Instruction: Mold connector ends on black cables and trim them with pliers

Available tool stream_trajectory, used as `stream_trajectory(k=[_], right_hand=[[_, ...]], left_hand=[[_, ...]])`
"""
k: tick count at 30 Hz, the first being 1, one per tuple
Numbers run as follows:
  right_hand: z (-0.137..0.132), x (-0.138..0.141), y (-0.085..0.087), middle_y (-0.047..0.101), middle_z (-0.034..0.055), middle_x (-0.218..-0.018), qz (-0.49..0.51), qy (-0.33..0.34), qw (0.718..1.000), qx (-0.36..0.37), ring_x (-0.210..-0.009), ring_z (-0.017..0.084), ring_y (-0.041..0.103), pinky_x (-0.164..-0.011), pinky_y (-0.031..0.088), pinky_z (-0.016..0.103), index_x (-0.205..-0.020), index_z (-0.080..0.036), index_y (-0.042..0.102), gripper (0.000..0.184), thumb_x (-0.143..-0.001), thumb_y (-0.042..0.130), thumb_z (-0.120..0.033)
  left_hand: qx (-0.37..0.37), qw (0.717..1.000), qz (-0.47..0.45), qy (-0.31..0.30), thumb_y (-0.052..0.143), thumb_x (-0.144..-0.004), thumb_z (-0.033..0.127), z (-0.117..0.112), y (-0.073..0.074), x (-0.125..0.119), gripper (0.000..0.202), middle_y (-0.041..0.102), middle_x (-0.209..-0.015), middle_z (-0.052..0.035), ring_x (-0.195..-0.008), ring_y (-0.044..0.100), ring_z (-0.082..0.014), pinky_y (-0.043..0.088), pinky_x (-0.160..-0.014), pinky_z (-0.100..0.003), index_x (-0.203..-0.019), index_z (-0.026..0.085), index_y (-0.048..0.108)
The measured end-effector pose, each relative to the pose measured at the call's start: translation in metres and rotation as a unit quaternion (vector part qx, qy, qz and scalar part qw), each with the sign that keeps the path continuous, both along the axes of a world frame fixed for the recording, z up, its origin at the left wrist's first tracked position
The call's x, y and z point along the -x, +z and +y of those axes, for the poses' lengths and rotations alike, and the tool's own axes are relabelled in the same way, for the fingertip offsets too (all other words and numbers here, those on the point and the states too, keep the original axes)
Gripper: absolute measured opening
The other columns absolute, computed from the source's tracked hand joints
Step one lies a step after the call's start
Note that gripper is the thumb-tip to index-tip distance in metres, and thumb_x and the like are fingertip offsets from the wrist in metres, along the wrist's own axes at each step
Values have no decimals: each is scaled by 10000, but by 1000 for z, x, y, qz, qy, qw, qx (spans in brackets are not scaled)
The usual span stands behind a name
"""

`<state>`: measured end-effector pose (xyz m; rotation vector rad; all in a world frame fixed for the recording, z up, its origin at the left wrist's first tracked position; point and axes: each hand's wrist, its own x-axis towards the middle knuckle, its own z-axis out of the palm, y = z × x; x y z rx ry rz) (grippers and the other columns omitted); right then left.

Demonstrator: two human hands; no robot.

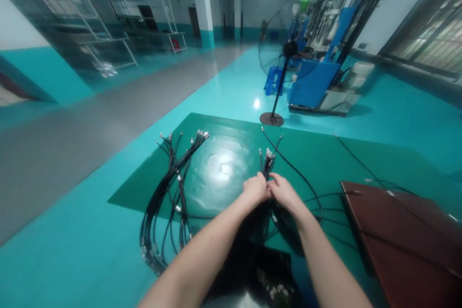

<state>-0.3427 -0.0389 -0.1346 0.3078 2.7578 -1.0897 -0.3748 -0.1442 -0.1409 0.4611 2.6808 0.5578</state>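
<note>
My left hand (256, 188) is closed around a bundle of thin black cables (267, 161) with shiny metal ends pointing away from me. Against the same bundle, my right hand (284, 193) has its fingers bent in and gripping, right beside the left. The lower part of the bundle disappears behind my hands and wrists. To the left, a larger curved bundle of black cables (153, 207), also metal-tipped, hangs over the near edge of the green tabletop (224, 168). One loose black cable (294, 167) arcs to the right of my hands.
A brown board (400, 240) lies at the right with black cables across it. Beyond the table stand a black pedestal fan (289, 49) and a blue machine (314, 84). White metal frames (111, 48) and a pillar (202, 5) are farther back.
</note>
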Motion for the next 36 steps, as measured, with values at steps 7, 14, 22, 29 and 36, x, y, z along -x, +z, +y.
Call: stream_trajectory(k=[7,14,22,29,36], right_hand=[[23,-48,20,666,40,-943,-2,131,987,-91,-895,176,586,-758,402,260,-972,-204,614,306,-760,397,-164],[30,-88,23,549,86,-1137,27,210,954,-214,-1048,224,475,-852,327,317,-1202,-200,482,562,-656,476,-66],[41,-96,30,543,75,-878,79,200,917,-336,-760,174,513,-639,319,270,-1004,-175,574,312,-791,368,-76],[66,-108,45,572,77,-828,100,202,890,-396,-792,180,508,-665,324,271,-1028,-178,581,418,-713,377,7],[77,-130,34,607,57,-794,78,202,871,-441,-703,172,549,-554,306,257,-1103,-227,557,488,-712,379,5]], left_hand=[[-53,997,-49,28,626,-577,215,0,-8,8,311,628,-952,-175,-958,583,-330,457,-757,-360,-866,134,543],[-225,961,-147,69,578,-627,115,-7,-7,11,270,596,-701,-49,-752,626,-243,493,-627,-317,-866,153,459],[-395,879,-247,99,499,-779,154,-17,24,8,168,444,-561,63,-464,526,-97,517,-537,-303,-864,185,358],[-403,879,-225,118,508,-755,153,-27,43,23,197,473,-600,40,-516,549,-123,512,-511,-302,-897,183,375],[-347,908,-166,166,558,-685,133,-21,29,27,224,432,-596,37,-502,506,-120,478,-482,-262,-875,169,446]])
